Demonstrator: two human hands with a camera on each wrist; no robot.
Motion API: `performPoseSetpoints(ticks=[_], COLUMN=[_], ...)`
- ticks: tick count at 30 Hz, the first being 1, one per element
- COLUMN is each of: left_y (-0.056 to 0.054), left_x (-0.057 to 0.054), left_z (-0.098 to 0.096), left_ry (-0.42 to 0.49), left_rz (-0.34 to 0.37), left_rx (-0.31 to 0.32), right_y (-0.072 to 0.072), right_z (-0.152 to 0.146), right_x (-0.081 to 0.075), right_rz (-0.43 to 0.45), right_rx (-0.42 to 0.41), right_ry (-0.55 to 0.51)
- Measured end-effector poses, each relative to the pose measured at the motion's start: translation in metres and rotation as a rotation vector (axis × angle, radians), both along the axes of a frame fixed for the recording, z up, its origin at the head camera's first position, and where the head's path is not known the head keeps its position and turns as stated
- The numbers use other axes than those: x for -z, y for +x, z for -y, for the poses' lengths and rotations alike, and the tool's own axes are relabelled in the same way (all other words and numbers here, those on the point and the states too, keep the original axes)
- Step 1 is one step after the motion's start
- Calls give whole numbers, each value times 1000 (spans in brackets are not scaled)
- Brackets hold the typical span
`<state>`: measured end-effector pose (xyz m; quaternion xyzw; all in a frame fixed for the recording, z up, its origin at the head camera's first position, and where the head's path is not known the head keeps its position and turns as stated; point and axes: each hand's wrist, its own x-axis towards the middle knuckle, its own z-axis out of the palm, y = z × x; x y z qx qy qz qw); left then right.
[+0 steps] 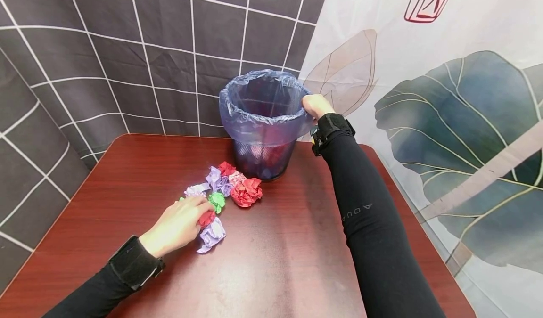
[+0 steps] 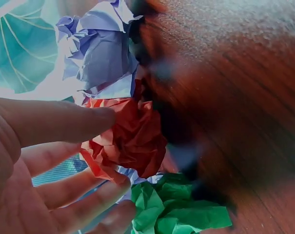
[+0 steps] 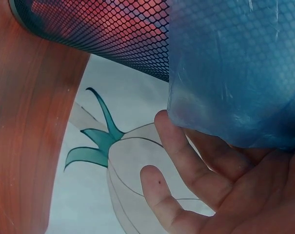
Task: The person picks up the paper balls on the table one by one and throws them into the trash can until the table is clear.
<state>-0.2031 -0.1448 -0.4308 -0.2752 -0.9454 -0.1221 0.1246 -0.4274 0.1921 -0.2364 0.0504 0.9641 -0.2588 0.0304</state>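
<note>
My left hand (image 1: 180, 224) is at the near left of a cluster of crumpled paper balls, its thumb and fingers about a red paper ball (image 2: 130, 139). A lilac paper ball (image 1: 212, 234) lies just in front, and a green paper ball (image 1: 217, 202) sits beside the fingertips. My right hand (image 1: 317, 106) holds the right side of the rim of a mesh wastebasket (image 1: 263, 158) with a blue plastic liner (image 1: 263, 132) folded over it. In the right wrist view some fingers (image 3: 193, 165) spread below the liner; the thumb is hidden there. Reddish contents show through the mesh.
More paper balls, including a large red one (image 1: 246, 192) and a lilac one (image 1: 218, 181), lie near the basket's base. The wooden table (image 1: 263, 271) ends behind the basket at a grey gridded cloth (image 1: 165, 63) and a leaf-patterned cloth (image 1: 458, 120).
</note>
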Motion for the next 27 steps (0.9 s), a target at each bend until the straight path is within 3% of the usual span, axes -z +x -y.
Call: performPoseSetpoints(ticks=[8, 17, 22, 27], left_y=[-2, -10, -18, -29], left_x=[-5, -23, -38, -62], left_z=[0, -1, -6, -17], left_ry=[22, 71, 119, 196], left_rz=[-4, -34, -87, -160], left_rx=[-44, -60, -47, -4], right_y=[-1, 1, 0, -2], right_z=[1, 0, 1, 1], right_x=[0, -1, 0, 0], right_rz=[4, 9, 7, 20], right_rx=[3, 16, 7, 11], right_ry=[-6, -10, -7, -4])
